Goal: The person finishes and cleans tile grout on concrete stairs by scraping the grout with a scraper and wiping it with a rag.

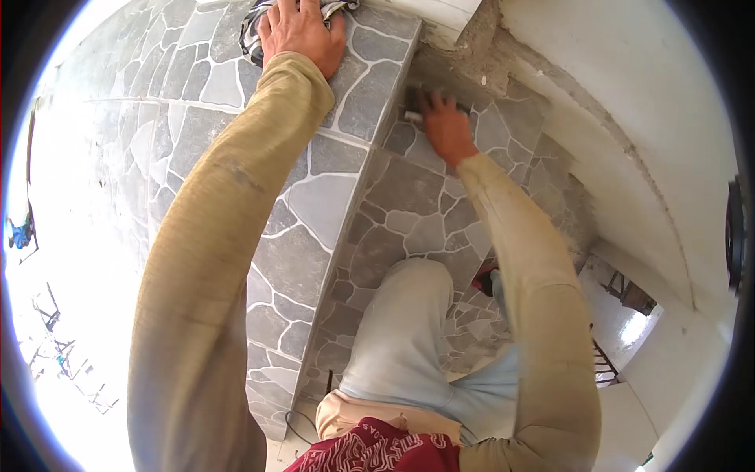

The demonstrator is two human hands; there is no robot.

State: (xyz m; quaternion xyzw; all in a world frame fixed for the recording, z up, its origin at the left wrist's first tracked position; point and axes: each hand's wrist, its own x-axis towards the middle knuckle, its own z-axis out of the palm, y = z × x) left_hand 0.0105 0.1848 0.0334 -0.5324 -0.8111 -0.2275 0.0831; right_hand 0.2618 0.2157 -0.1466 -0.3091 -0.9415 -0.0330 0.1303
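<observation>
At the top of the view my left hand (303, 35) presses a bunched black-and-white patterned cloth (252, 35) against the upper stone-pattern tiles (295, 228), its fingers curled over it. My right hand (448, 130) is lower, on the recessed stone-pattern tiles (405, 189) right of the tiled edge. Its fingers are closed over a dark, flat object (414, 101) with a pale strip at its near edge. Motion blur and the fingers hide most of that object, and I cannot tell its kind.
A long tiled edge (346, 244) separates the two tiled levels. A pale wall (621, 94) with rough mortar along its base stands to the right. My bent knee (417, 287) is over the lower tiles. A red-and-dark shoe (486, 277) shows beyond it.
</observation>
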